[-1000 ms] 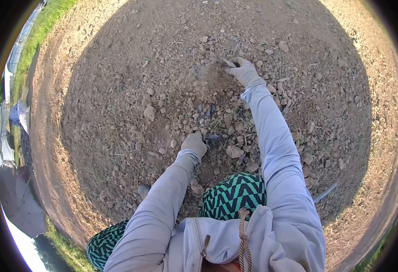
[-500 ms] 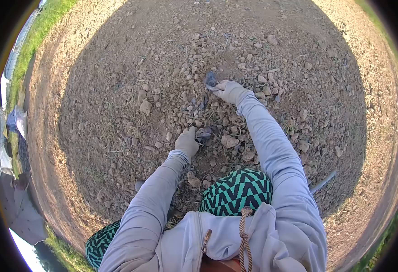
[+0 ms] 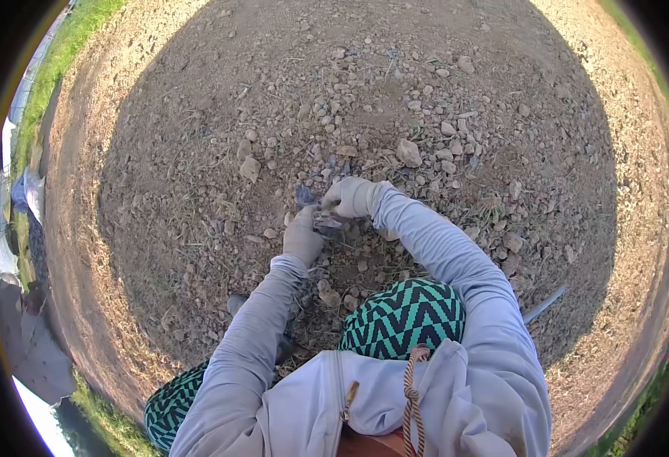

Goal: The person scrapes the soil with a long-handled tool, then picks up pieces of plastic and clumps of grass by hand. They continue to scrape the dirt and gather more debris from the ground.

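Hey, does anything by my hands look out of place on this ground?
Yes, a crumpled blue-grey scrap, possibly plastic film, beside your left hand and right hand. Its colour and thin, sheet-like look stand out against the brown soil and stones.

Strong sunlight bleached the ground (image 3: 627,198) far to either side of the zigzag-patterned knee (image 3: 403,312), while a broad, rounded shadow (image 3: 182,152) spread soft, even shade ahead of it. Well left of the knee, a bright patch (image 3: 36,417) was blown out white. Fisheye curvature bent the outermost surroundings inside a black rim. The hands (image 3: 352,196) appeared reasonably sharp; the dark scraps (image 3: 306,196) lacked fine detail.
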`<state>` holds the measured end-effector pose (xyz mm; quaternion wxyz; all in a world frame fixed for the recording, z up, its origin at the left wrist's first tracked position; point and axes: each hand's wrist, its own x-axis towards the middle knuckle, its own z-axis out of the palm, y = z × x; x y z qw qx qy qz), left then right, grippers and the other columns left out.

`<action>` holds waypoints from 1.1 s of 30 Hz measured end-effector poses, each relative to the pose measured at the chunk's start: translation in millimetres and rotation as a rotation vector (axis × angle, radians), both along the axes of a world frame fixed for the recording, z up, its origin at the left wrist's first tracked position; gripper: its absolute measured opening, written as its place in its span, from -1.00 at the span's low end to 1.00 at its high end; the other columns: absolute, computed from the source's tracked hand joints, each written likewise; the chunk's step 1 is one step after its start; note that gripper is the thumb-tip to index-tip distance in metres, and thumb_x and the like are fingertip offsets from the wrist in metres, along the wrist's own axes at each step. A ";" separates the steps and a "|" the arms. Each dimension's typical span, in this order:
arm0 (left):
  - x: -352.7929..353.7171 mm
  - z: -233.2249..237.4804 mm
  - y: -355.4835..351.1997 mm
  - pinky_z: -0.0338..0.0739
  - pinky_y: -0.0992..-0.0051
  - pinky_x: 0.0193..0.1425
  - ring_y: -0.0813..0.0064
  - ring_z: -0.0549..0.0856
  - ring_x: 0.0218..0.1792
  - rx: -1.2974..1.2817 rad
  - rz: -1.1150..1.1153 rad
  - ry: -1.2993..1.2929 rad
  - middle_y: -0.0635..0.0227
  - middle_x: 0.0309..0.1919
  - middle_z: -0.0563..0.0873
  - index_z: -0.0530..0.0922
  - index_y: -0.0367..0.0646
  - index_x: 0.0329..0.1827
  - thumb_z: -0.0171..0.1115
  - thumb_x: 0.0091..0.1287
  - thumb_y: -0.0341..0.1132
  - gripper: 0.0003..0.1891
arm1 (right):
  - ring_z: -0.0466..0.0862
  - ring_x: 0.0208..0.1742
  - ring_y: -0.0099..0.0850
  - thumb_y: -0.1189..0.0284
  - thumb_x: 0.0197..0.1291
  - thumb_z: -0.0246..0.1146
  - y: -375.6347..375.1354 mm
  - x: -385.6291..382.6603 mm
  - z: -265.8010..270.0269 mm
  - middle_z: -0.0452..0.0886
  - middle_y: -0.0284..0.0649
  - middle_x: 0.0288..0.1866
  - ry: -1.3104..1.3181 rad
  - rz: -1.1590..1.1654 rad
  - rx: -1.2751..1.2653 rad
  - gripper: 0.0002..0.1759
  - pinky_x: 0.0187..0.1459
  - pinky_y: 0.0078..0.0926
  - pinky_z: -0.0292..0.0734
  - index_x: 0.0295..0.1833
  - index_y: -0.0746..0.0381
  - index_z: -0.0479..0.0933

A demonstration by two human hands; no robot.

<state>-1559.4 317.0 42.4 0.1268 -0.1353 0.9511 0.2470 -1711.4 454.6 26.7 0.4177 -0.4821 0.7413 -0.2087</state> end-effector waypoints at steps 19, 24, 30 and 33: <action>43.1 16.9 -19.2 0.37 0.27 0.38 -0.04 0.43 0.33 0.095 0.041 0.186 0.01 0.34 0.41 0.60 -0.13 -0.16 0.41 -0.01 -0.48 -0.69 | 0.67 -0.12 -0.48 0.34 0.01 0.45 57.1 -71.5 -21.7 0.71 -0.23 -0.09 -0.353 -1.021 -0.439 -0.51 -0.04 -0.49 0.56 0.09 0.24 0.57; 6.8 50.2 19.4 0.41 0.29 0.34 0.00 0.47 0.30 -0.018 -0.302 0.440 0.06 0.34 0.41 0.60 -0.05 -0.15 0.49 -0.08 -0.40 -0.62 | 0.64 0.03 -0.40 0.25 0.09 0.43 35.6 30.4 21.6 0.69 -0.12 0.02 -0.415 -0.641 -0.180 -0.39 0.11 -0.47 0.49 0.24 0.27 0.52; 4.4 8.9 10.8 0.55 0.32 0.08 0.06 0.67 0.01 0.230 -0.060 -0.128 0.13 -0.03 0.71 0.57 -0.10 -0.06 0.37 0.06 -0.45 -0.66 | 0.65 0.06 -0.39 0.23 0.16 0.37 95.1 16.8 -8.2 0.70 -0.21 0.02 -0.340 -0.928 -0.235 -0.58 0.15 -0.41 0.48 0.11 0.14 0.60; 18.3 -0.1 0.4 0.55 0.37 0.04 0.19 0.71 -0.09 0.237 -0.021 0.027 0.20 -0.19 0.74 0.55 -0.08 0.02 0.35 0.11 -0.46 -0.63 | 0.63 0.13 -0.22 0.11 0.12 0.35 148.3 -3.2 -24.3 0.68 -0.19 0.01 0.437 -0.948 -0.047 -0.59 0.19 -0.29 0.46 0.05 0.05 0.65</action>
